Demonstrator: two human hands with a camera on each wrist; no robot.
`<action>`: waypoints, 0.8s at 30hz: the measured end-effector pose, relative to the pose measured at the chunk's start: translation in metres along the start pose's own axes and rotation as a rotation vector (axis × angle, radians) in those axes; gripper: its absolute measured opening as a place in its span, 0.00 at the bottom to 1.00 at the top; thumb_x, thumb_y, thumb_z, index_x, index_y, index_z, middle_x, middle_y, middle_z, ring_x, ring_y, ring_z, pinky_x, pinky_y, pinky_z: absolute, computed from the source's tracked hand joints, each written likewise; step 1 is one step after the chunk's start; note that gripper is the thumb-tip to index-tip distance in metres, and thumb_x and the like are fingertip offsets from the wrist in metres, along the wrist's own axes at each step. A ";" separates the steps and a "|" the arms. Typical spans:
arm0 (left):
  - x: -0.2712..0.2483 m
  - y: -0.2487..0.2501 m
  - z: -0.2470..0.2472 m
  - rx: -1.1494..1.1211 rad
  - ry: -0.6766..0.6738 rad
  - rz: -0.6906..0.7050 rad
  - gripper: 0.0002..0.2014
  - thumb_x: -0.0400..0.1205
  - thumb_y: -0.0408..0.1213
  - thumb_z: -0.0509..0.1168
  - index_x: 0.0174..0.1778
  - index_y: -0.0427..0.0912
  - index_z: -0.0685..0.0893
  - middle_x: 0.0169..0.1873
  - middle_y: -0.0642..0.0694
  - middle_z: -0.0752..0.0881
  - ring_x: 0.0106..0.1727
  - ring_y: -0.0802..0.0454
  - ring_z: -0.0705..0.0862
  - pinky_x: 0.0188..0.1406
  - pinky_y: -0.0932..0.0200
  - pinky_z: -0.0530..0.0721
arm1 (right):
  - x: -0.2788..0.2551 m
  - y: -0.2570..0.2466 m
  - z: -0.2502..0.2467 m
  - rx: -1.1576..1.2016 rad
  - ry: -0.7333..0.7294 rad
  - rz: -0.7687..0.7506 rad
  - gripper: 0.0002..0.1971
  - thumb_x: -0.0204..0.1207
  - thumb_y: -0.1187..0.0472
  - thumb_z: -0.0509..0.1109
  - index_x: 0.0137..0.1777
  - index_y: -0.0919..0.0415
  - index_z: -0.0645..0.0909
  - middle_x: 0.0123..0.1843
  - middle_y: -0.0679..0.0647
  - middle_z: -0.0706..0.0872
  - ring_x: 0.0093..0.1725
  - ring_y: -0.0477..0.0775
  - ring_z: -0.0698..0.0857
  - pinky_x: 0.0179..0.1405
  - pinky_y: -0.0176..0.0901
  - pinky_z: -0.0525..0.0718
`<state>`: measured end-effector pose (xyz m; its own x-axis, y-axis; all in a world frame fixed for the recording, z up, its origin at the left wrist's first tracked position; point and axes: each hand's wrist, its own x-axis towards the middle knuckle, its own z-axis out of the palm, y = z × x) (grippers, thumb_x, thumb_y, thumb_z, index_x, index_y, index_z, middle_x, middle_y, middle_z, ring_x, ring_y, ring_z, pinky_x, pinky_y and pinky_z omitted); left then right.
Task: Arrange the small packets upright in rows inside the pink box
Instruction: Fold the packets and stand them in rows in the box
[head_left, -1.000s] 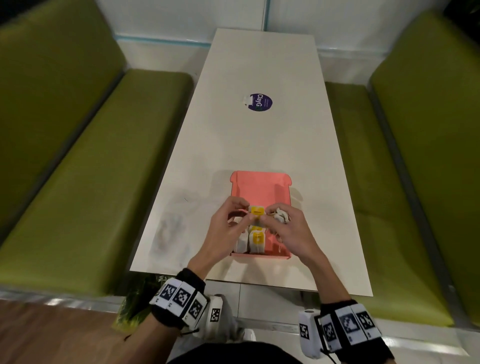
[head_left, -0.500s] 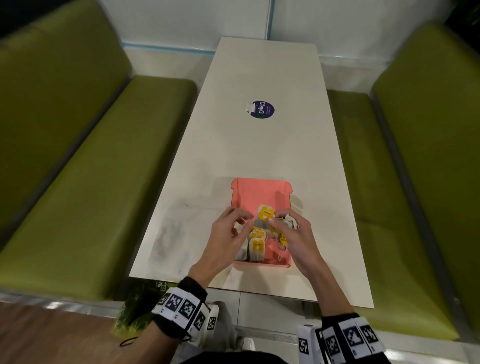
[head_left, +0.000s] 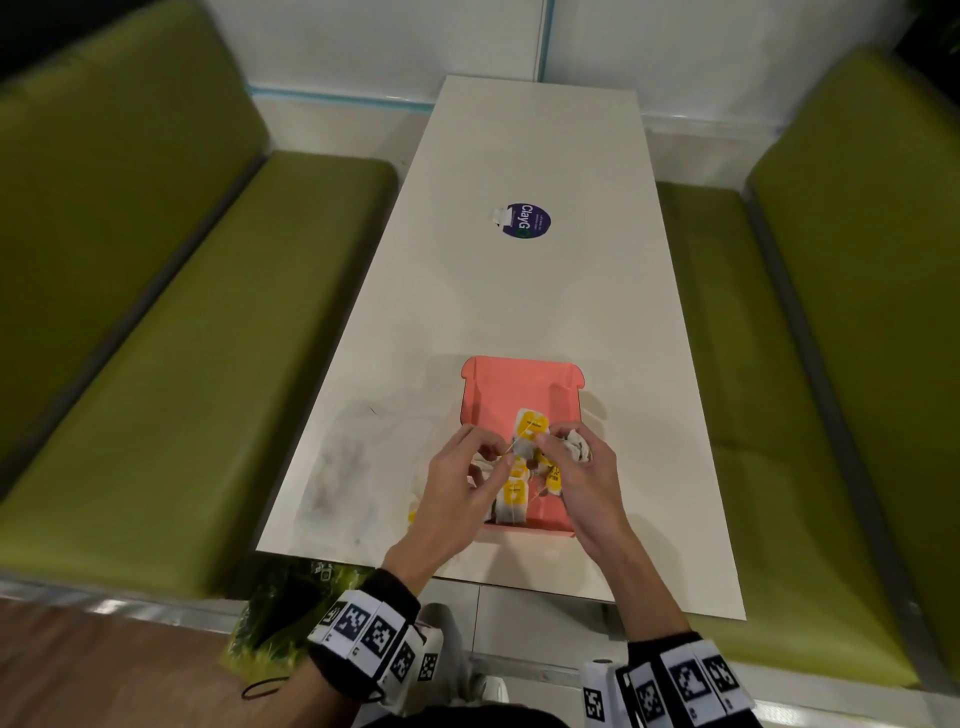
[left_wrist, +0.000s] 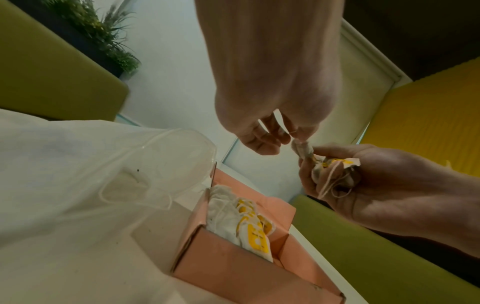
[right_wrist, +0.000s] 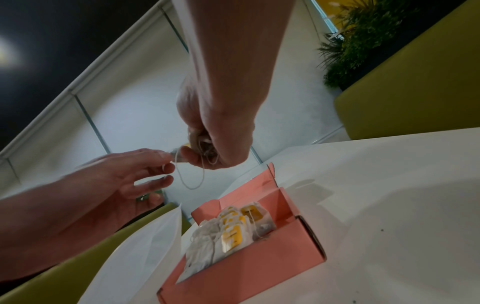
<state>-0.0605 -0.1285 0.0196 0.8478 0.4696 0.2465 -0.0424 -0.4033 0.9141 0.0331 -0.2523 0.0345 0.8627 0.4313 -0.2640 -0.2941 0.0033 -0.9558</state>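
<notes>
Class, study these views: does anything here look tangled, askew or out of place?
Yes. The right hand grips a bunch of packets with tangled strings, which the left hand pinches at. One packet in the pink box leans askew.

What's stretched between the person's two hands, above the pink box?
A thin string and one small packet, pinched by the left hand and pulled from the bunch in the right hand. Both wrist views show it.

White table (head_left: 524, 291), green benches (head_left: 171, 332), sticker (head_left: 525, 220)
</notes>
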 end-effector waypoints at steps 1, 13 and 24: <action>-0.001 0.000 0.001 0.010 0.010 0.010 0.07 0.83 0.31 0.70 0.45 0.48 0.82 0.42 0.54 0.82 0.41 0.57 0.80 0.33 0.69 0.75 | -0.001 0.000 0.001 0.000 0.012 -0.003 0.08 0.78 0.62 0.75 0.49 0.66 0.81 0.41 0.57 0.86 0.34 0.56 0.83 0.34 0.51 0.83; -0.010 -0.013 0.014 0.148 0.104 0.070 0.06 0.83 0.36 0.69 0.54 0.48 0.87 0.51 0.54 0.82 0.50 0.51 0.82 0.38 0.70 0.77 | -0.006 0.000 0.013 0.160 0.132 0.037 0.04 0.79 0.63 0.74 0.45 0.62 0.82 0.40 0.60 0.87 0.37 0.55 0.85 0.34 0.45 0.85; -0.006 -0.001 0.017 -0.226 0.133 -0.219 0.07 0.85 0.34 0.69 0.56 0.48 0.89 0.47 0.54 0.91 0.49 0.54 0.89 0.46 0.59 0.87 | -0.008 -0.002 0.013 0.268 0.045 0.069 0.03 0.80 0.63 0.73 0.45 0.60 0.81 0.43 0.61 0.88 0.37 0.52 0.87 0.31 0.42 0.84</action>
<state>-0.0571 -0.1443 0.0122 0.7738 0.6303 0.0624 0.0046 -0.1041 0.9946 0.0218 -0.2438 0.0403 0.8526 0.3980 -0.3387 -0.4459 0.2160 -0.8686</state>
